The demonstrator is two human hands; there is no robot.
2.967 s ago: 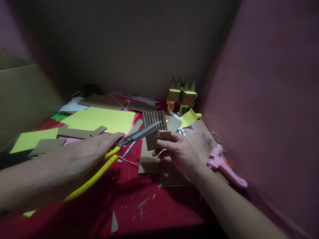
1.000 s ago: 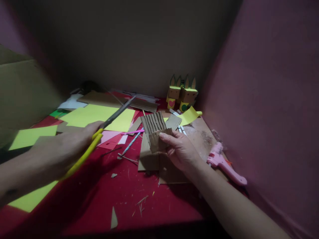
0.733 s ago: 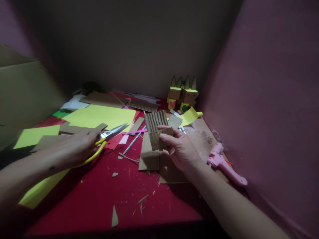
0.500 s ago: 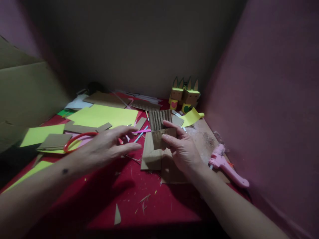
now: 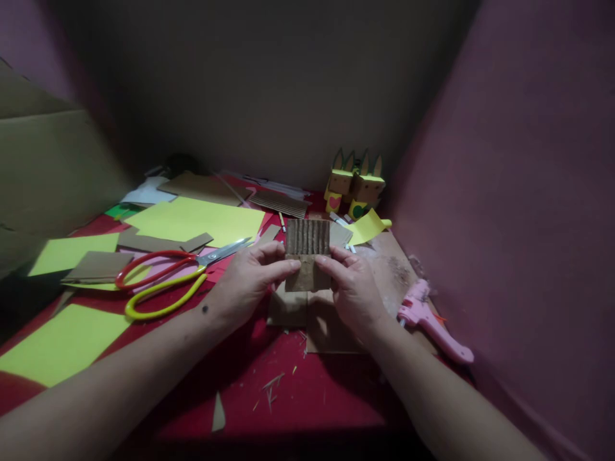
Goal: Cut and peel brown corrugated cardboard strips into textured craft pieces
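A small piece of cardboard (image 5: pixel 307 238) is held up over the middle of the table, its upper part showing corrugated ridges and its lower part smooth. My left hand (image 5: pixel 254 272) pinches its left edge, thumb on the near face. On the opposite edge, my right hand (image 5: pixel 353 282) grips it the same way. Below it lie two flat cardboard pieces (image 5: pixel 331 333). Left of my left hand rest large scissors (image 5: pixel 163 278) with one red and one yellow handle loop, blades pointing to the right.
A pink glue gun (image 5: pixel 432 323) lies at the right beside the wall. Two cardboard figures (image 5: pixel 355 182) with pointed ears stand at the back. Yellow paper sheets (image 5: pixel 202 221) and cardboard offcuts cover the left side. Small scraps (image 5: pixel 271 387) litter the red cloth (image 5: pixel 182 384).
My left hand has moved right and taken hold of the cardboard's left edge. The pink strip that reached toward the cardboard no longer shows there. The scissors have come into full view.
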